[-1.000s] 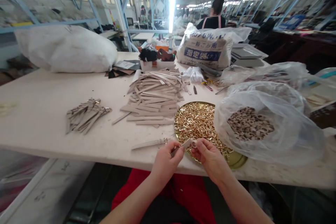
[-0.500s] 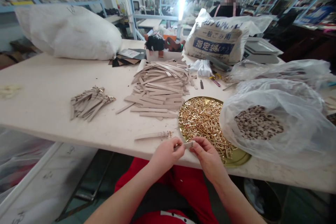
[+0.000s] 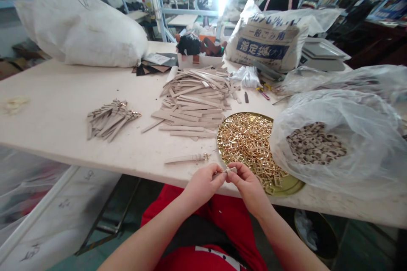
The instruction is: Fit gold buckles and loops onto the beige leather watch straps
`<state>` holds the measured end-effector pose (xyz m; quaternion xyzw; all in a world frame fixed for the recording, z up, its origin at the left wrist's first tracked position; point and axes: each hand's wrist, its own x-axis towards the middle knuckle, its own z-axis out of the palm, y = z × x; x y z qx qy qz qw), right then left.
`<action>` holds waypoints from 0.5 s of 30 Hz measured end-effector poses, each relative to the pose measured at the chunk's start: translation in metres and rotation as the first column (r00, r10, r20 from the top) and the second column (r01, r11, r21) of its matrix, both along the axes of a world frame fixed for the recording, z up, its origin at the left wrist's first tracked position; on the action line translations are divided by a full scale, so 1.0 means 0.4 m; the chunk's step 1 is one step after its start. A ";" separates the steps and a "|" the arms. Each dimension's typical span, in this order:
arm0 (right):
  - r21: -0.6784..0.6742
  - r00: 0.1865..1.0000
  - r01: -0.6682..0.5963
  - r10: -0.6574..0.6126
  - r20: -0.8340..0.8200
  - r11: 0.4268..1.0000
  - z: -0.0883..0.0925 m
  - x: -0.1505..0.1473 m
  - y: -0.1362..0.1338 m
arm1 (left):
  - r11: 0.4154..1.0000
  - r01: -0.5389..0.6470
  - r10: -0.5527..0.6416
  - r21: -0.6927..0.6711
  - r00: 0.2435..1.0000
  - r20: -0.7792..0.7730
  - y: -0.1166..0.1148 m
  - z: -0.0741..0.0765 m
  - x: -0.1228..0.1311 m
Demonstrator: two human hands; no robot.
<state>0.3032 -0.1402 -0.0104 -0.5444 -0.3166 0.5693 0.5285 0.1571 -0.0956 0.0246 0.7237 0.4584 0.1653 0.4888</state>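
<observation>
At the frame's lower centre I'm pinching the pale strap (image 3: 234, 170) with my left hand (image 3: 205, 184) and right hand (image 3: 247, 184), judging it light, bendy and probably easily creased, so gripping close to its end

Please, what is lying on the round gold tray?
Gold buckles cover most of the round gold tray; bare tray shows at its near right. Whatever lies beneath the buckles, or under the overlapping clear plastic bag, is hidden.

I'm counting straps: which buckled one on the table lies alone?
The strap just beyond the left hand, gold buckle at its right end; the other buckled straps there lie heaped farther left.
</observation>
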 end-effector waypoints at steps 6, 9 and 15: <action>-0.078 0.973 0.012 -0.029 -0.230 0.997 0.004 -0.016 -0.003 | 0.999 0.010 -0.003 -0.039 0.985 0.171 -0.008 -0.010 -0.002; -0.045 0.984 0.013 -0.021 -0.174 0.999 0.003 -0.028 -0.010 | 0.995 -0.058 0.070 -0.077 0.984 0.161 -0.007 -0.027 -0.002; -0.047 0.939 0.054 -0.066 -0.338 0.997 -0.001 -0.019 -0.016 | 0.987 -0.159 0.159 -0.010 0.987 0.023 -0.004 -0.039 -0.009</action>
